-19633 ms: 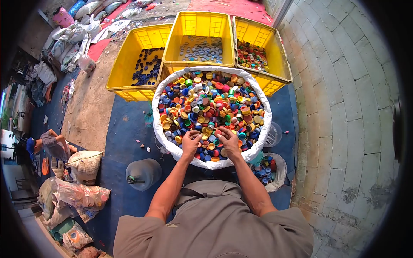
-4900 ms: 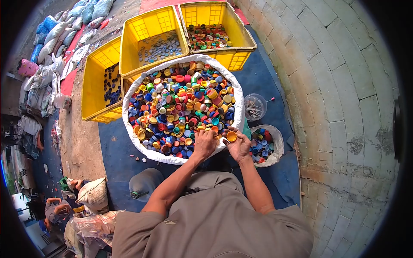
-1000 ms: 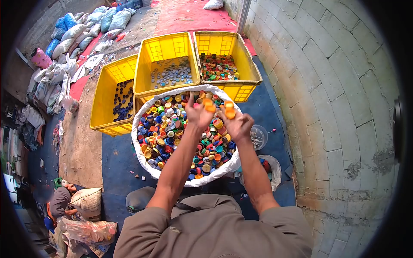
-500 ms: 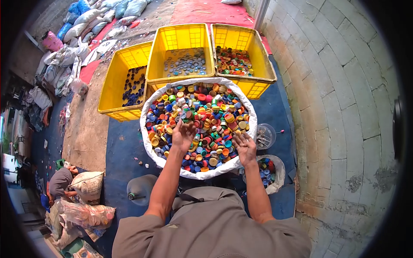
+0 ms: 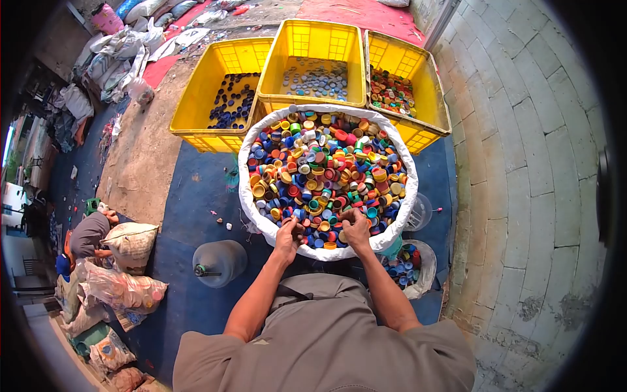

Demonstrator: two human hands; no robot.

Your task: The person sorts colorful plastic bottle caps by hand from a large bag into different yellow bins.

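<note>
A large round sack with a white rolled rim (image 5: 246, 189) is heaped with bottle caps (image 5: 326, 166) of many colours. My left hand (image 5: 288, 240) is over its near edge, fingers curled in among the caps; a light blue cap lies by the fingertips. To its right, my right hand (image 5: 356, 230) has thumb and fingers drawn together just above the caps. What either hand grips is too small or hidden to make out.
Behind the sack stand a yellow crate of dark blue caps (image 5: 189, 124), one of pale caps (image 5: 277, 62) and one of red and mixed caps (image 5: 431, 108). A large clear bottle (image 5: 221, 263), a smaller cap bag (image 5: 428, 268) and a block wall (image 5: 522, 196) flank me. Another person (image 5: 91, 235) sits left.
Both hands have drawn back from over the heap to its near side and come closer together. Their spread fingers have curled closed. The view has shifted, so the sack and crates appear further right.
</note>
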